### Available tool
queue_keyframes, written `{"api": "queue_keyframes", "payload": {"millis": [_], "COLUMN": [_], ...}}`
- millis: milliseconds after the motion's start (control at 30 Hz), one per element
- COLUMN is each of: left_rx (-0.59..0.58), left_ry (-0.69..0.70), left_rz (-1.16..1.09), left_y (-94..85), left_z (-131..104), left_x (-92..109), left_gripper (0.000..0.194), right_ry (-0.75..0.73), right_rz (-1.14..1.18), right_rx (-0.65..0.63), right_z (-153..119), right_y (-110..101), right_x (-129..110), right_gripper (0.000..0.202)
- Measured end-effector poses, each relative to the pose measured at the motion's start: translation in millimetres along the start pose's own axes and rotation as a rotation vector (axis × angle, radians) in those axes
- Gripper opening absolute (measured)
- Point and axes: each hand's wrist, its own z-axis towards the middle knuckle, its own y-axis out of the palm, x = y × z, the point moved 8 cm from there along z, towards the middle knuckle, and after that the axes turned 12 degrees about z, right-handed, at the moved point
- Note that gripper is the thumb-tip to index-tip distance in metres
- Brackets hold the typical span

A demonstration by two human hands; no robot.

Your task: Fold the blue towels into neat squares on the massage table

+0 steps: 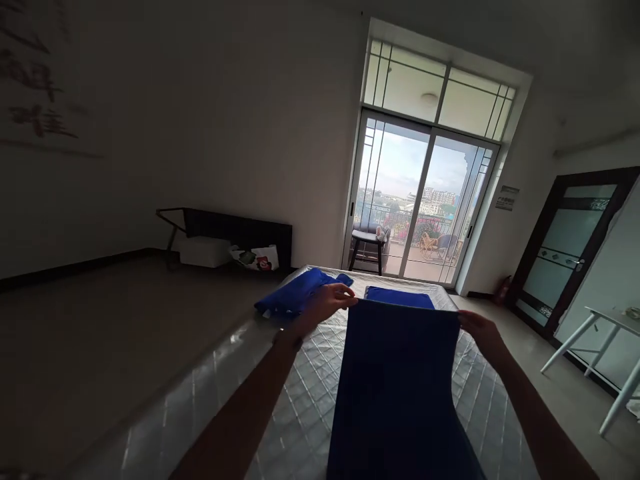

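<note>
A dark blue cloth [400, 387] hangs stretched between my two hands, its lower part running out of view at the bottom. My left hand [333, 300] pinches its upper left corner. At the upper right corner, my right hand [477, 325] is closed on the edge. Behind the cloth lies a flat blue folded piece [400, 297] on the quilted, silvery mattress [310, 373]. A crumpled blue heap of cloth [295, 293] rests on the mattress's far left part, just beyond my left hand.
By the far wall stand a dark low frame [240, 230], a white box [204, 252] and a printed bag [257, 258]. Sliding glass doors [423, 200] are beyond the mattress. A white-legged table [607, 320] stands at right, near a dark-framed door [575, 247].
</note>
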Motion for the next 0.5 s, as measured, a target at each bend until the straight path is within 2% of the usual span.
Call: {"api": "queue_keyframes", "payload": {"millis": [100,167,233,300,400,500], "left_rx": [0.141,0.233,0.35,0.458,0.588,0.638], "left_ry": [0.072,0.154,0.274,0.383,0.501,0.529], "left_rz": [0.061,0.055,0.069,0.116,0.166,0.141], "left_y": [-53.2,-87.5,-120.5,-147.8,-176.3,-190.1], "left_z": [-17.0,-37.6,-65.1,-94.7,-134.3,-161.1], "left_x": [71.7,124.3,176.2,219.4,262.8,281.6], "left_gripper": [0.042,0.043,0.044,0.047,0.042,0.032], "right_ry": [-0.208,-0.318,-0.387,-0.49,-0.678,-0.8], "right_rz": [-0.009,0.047,0.087,0.133,0.197,0.207], "right_rx": [-0.004,0.044,0.083,0.105,0.078,0.071], "right_z": [-4.1,-17.3,-36.3,-60.3,-98.6,-126.8], "right_y": [-0.7,-3.1,-2.4,1.5,14.1,26.5], "right_x": [-97.8,-157.8,-208.0,-252.4,-304.4,-330.9], "right_gripper": [0.032,0.031,0.031,0.031,0.03,0.025]}}
